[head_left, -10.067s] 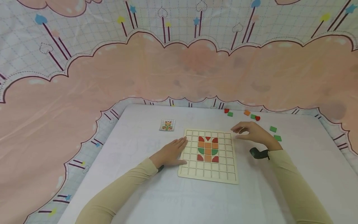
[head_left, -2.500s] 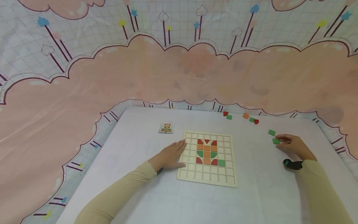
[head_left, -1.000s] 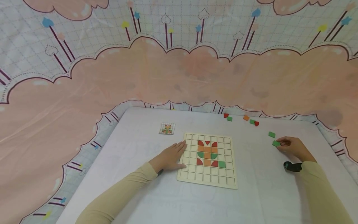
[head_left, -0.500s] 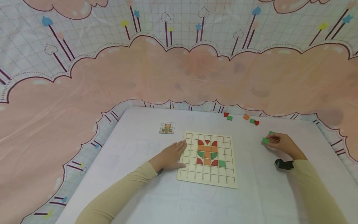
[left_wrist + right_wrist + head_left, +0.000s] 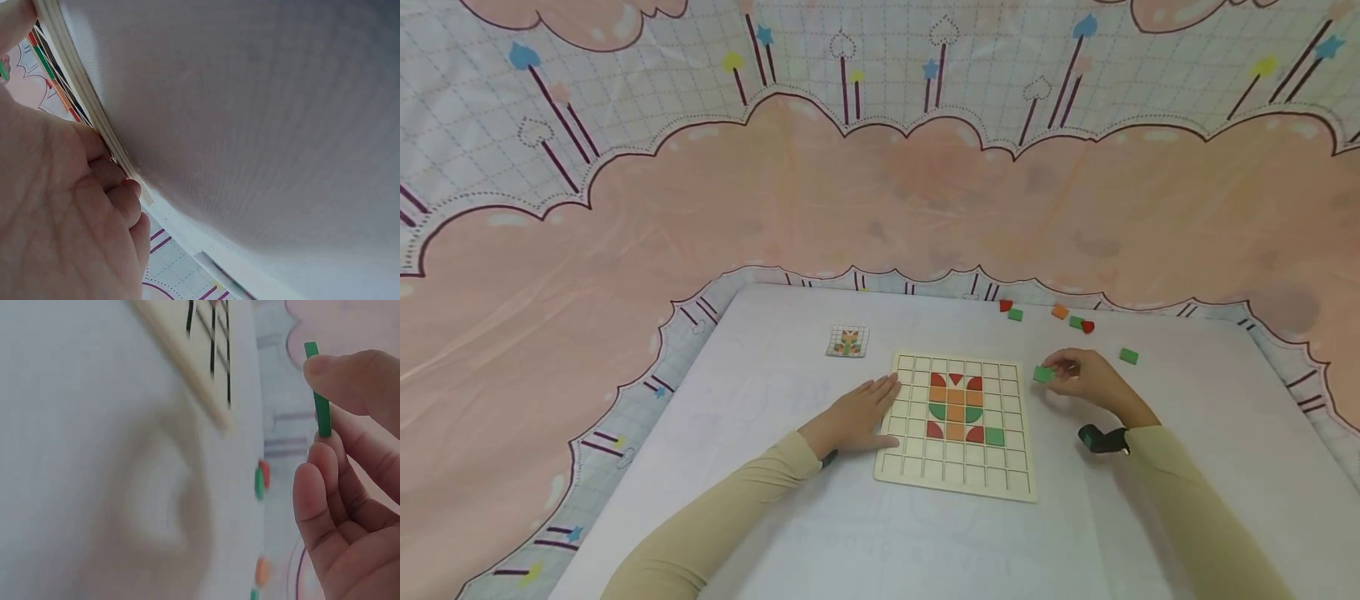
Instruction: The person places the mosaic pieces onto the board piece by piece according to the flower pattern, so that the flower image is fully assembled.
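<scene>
In the head view, a pale square grid board lies on the table with red, orange and green pieces set in its middle columns. A green square sits right of the lower red quarter-round. My left hand rests with straight fingers at the board's left edge, fingertips over the rim. Just off the board's right edge, my right hand pinches a green square tile between thumb and fingers. The right wrist view shows this green tile edge-on, raised over the white tablecloth.
A small pattern card lies behind the board on the left. Along the back right are red pieces, an orange square and green squares. Another green square lies farther right. A patterned cloth hangs behind the table.
Since the earliest frame a green square has appeared on the board. My right hand has picked up a green tile at the right and carried it left to the board's edge. Left hand unmoved.
</scene>
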Motion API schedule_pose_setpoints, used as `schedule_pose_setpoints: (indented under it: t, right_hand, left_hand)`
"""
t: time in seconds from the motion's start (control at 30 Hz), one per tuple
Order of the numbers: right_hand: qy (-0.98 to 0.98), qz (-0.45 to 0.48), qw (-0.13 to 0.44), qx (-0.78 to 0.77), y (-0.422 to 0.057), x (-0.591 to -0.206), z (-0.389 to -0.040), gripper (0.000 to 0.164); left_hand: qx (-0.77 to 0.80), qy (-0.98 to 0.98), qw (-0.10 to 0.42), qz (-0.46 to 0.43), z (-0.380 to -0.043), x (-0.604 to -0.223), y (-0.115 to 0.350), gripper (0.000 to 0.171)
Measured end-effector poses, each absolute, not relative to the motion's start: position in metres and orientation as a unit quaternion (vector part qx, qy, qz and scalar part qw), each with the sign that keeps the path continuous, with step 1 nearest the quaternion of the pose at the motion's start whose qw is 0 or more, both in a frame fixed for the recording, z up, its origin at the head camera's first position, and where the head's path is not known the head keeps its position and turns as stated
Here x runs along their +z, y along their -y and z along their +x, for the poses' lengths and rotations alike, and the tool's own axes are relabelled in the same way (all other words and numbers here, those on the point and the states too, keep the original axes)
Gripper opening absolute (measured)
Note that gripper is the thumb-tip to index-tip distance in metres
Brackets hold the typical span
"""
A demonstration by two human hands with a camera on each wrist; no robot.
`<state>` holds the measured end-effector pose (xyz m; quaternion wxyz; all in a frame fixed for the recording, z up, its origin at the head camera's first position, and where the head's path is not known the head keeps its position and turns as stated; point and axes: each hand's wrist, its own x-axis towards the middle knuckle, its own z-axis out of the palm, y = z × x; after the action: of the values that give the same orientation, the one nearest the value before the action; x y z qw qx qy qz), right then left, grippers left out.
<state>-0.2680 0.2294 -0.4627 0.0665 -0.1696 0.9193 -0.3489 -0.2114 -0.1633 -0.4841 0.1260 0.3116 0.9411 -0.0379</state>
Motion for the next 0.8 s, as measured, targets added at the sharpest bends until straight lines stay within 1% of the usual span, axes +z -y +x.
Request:
schedule_pose_setpoints:
  t: [0.37,0.7,0.8]
  right_hand:
    - [-0.892,-0.23,0.095,-0.378,-0.166,-0.463,-0.256,0.028]
    - [-0.858,-0.311,0.102,-0.395,-0.125,-0.47,-0.248,0.026]
    - [-0.849,-0.323,0.118,-0.401,-0.113,-0.473,-0.246,0.026]
  left_hand:
    - [-0.051,-0.941,0.124,0.311,-0.214,-0.485,0.161,0.09]
    - [-0.048,-0.942,0.125,0.309,-0.216,-0.486,0.16,0.09]
    - [-0.046,-0.941,0.126,0.31,-0.216,-0.486,0.159,0.09]
